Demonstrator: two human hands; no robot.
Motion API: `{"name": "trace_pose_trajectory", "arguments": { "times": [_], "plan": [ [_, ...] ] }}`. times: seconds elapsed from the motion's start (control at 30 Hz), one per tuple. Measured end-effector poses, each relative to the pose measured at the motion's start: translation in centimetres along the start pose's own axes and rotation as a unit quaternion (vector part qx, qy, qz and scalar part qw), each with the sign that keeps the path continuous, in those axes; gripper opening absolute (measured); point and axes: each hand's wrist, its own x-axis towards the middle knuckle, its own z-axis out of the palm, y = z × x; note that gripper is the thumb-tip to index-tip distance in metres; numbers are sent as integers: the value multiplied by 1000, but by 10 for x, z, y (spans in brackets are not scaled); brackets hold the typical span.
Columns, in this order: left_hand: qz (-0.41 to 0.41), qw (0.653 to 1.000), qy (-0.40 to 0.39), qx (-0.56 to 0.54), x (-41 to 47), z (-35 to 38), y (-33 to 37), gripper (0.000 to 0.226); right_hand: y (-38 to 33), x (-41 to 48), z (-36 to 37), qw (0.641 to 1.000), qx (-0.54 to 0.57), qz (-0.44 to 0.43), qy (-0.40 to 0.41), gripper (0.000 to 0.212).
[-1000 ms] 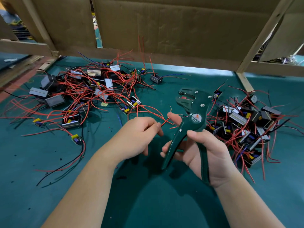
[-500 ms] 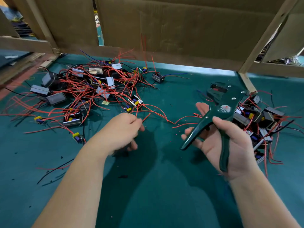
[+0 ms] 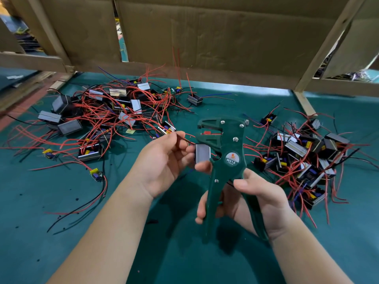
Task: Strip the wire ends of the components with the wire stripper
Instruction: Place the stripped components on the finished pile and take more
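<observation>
My right hand (image 3: 252, 199) grips the handles of a dark green wire stripper (image 3: 225, 158), held upright with its jaws open at the top. My left hand (image 3: 164, 165) pinches a red wire (image 3: 185, 139) between thumb and forefinger, the wire running toward the stripper's jaws. A small silver-sided component (image 3: 202, 153) hangs between my two hands, touching the fingertips of both, just left of the stripper's head.
A tangled pile of components with red and black wires (image 3: 106, 117) lies at the back left of the green table (image 3: 51, 232). A second pile (image 3: 303, 156) sits at the right. Cardboard panels on a wooden frame (image 3: 205, 37) wall off the back.
My left hand has picked up a component and lifted its red wire to the stripper. My right hand has swung the stripper back toward the middle, upright.
</observation>
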Motion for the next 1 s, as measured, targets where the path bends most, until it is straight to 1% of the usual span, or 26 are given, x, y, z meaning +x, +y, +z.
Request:
{"name": "trace_pose_trajectory", "arguments": {
  "times": [0.07, 0.13, 0.17, 0.2, 0.23, 0.27, 0.3, 0.33, 0.37, 0.4, 0.43, 0.47, 0.53, 0.6, 0.63, 0.7, 0.73, 0.8, 0.83, 0.9, 1.0],
  "plan": [
    [-3, 1000, -1, 0, 0, -1, 2, 25, 0, 1, 0, 1000, -6, -9, 25, 73],
    [7, 1000, 3, 15, 3, -5, 5, 19, 2, 2, -1, 996, 3, -46, 80, 77],
    [31, 998, 27, 46, 5, -9, 7, 18, 2, 2, -2, 990, 12, -76, 115, 74],
    [73, 989, 68, 109, 7, -13, 8, 20, 1, 1, -3, 982, 19, -112, 149, 68],
    [132, 962, 123, 204, 9, -18, 8, 26, -1, 1, -5, 972, 25, -150, 181, 64],
    [199, 912, 176, 312, 11, -23, 10, 32, -3, 0, -7, 959, 28, -187, 210, 61],
    [257, 850, 213, 407, 11, -28, 11, 35, -6, -2, -9, 946, 28, -220, 236, 60],
    [293, 794, 241, 476, 10, -32, 12, 37, -9, -3, -10, 934, 28, -248, 257, 58],
    [308, 752, 265, 519, 10, -37, 13, 37, -11, -4, -12, 923, 30, -270, 273, 56],
    [304, 727, 285, 546, 12, -43, 15, 36, -12, -5, -13, 914, 32, -286, 287, 52],
    [287, 712, 298, 568, 13, -47, 16, 35, -12, -5, -14, 907, 33, -296, 299, 47],
    [264, 702, 302, 589, 15, -51, 16, 34, -12, -5, -15, 901, 29, -302, 311, 41],
    [231, 692, 281, 624, 19, -55, 15, 33, -10, -5, -16, 890, 8, -312, 332, 36],
    [232, 682, 238, 651, 23, -56, 10, 34, -9, -4, -16, 883, -19, -322, 341, 41],
    [239, 674, 216, 665, 25, -56, 7, 36, -8, -3, -15, 885, -29, -325, 332, 47],
    [245, 652, 179, 695, 28, -55, 1, 43, -8, 1, -15, 902, -26, -308, 300, 57],
    [238, 637, 167, 714, 28, -54, -1, 49, -8, 3, -16, 914, -10, -286, 288, 59],
    [207, 601, 158, 756, 31, -55, -3, 65, -7, 9, -19, 931, 34, -234, 278, 52],
    [194, 588, 157, 769, 32, -56, -3, 69, -7, 11, -19, 933, 51, -217, 283, 48],
    [189, 580, 151, 778, 33, -57, -1, 64, -8, 15, -22, 925, 62, -209, 312, 43],
    [221, 593, 167, 756, 31, -57, -1, 44, -8, 14, -26, 912, 41, -226, 340, 29]
  ]
}}
